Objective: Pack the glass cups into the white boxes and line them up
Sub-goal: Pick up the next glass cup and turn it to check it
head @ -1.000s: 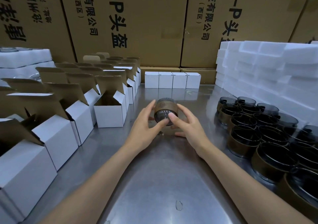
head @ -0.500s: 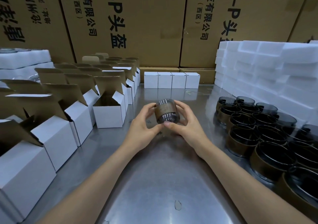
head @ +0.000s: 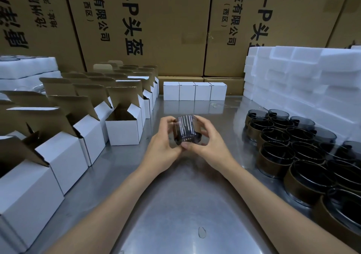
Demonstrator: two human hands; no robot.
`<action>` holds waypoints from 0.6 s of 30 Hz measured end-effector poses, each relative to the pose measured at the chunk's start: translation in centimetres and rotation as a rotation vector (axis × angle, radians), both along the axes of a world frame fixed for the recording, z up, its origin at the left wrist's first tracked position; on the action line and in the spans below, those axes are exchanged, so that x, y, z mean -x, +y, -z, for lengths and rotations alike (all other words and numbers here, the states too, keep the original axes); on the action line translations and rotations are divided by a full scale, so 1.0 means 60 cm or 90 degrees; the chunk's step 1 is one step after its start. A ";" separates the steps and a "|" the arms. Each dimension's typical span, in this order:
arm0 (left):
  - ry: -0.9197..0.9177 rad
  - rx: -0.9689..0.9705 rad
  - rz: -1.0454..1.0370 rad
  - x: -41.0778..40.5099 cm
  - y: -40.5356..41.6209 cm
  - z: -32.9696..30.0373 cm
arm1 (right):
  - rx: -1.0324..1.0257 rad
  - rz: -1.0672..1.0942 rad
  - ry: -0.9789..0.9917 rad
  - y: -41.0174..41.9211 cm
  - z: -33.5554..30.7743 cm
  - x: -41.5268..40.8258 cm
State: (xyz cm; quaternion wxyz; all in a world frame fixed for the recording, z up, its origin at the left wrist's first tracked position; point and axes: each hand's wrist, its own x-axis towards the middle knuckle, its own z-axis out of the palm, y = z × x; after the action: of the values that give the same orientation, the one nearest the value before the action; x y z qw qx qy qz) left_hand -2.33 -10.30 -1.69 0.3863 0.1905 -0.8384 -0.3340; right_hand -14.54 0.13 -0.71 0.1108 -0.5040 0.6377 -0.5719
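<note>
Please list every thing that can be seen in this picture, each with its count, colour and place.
closed boxes: four, white, in a row at the back of the table.
open boxes: many, white with brown flaps, rows on the left.
glass cups: many, dark with brown bands, grouped on the right.
held cup: one, dark, ribbed, above the table centre.
foam blocks: many, white, stacked back right; more far left.
cartons: several, brown, behind the table.
table: one, grey metal.
left hand, right hand: both on the held cup.

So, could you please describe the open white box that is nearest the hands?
On the steel table, rows of open white boxes run along the left side. The open white box at the inner row's near end stands closest to the left hand, with nothing between them.
</note>
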 end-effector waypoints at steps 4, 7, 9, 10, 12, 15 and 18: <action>-0.027 0.021 0.019 0.002 0.003 0.001 | 0.024 0.047 0.009 -0.001 -0.002 -0.003; -0.018 0.084 -0.002 0.003 0.005 -0.002 | 0.031 0.056 0.043 0.001 -0.004 -0.005; -0.015 0.081 -0.012 0.002 0.004 -0.003 | 0.018 0.041 0.050 0.003 -0.005 -0.005; -0.013 0.068 -0.013 0.002 0.003 -0.003 | 0.008 0.031 0.044 0.003 -0.004 -0.005; -0.008 0.036 -0.015 0.002 0.001 -0.002 | -0.003 0.019 -0.003 0.002 -0.003 -0.006; -0.002 -0.003 -0.018 0.003 0.001 0.001 | 0.010 0.024 -0.063 0.000 -0.004 -0.006; -0.026 -0.009 -0.010 0.004 0.001 0.002 | 0.025 0.048 -0.035 -0.001 -0.005 -0.007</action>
State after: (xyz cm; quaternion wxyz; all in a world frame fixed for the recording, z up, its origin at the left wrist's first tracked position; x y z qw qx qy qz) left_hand -2.59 -10.23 -1.81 0.3705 0.2064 -0.8423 -0.3326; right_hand -14.15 0.05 -0.44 0.0967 -0.4659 0.6413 -0.6019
